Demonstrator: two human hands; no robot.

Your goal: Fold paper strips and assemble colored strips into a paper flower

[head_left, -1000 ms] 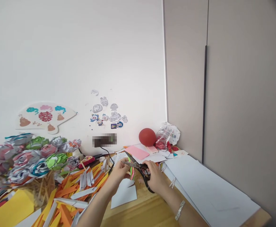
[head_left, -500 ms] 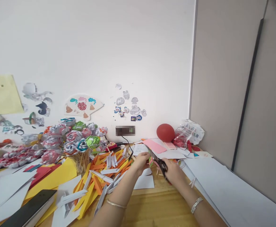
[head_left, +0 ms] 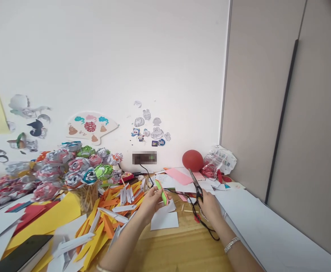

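Green paper (head_left: 161,192) (in left hand (head_left: 152,199))

There is a wooden table (head_left: 182,245). On its left part lie a phone (head_left: 23,253), yellow paper (head_left: 45,221) and red paper (head_left: 33,215). Beside them is a pile of folded strips (head_left: 105,215), in orange, yellow and white. Near the middle lies a white card (head_left: 164,221). Toward the wall lie pink paper (head_left: 179,176), a red balloon (head_left: 192,160) and a plastic bag (head_left: 218,160). Along the right side, large white sheets (head_left: 256,219) cover the wood.
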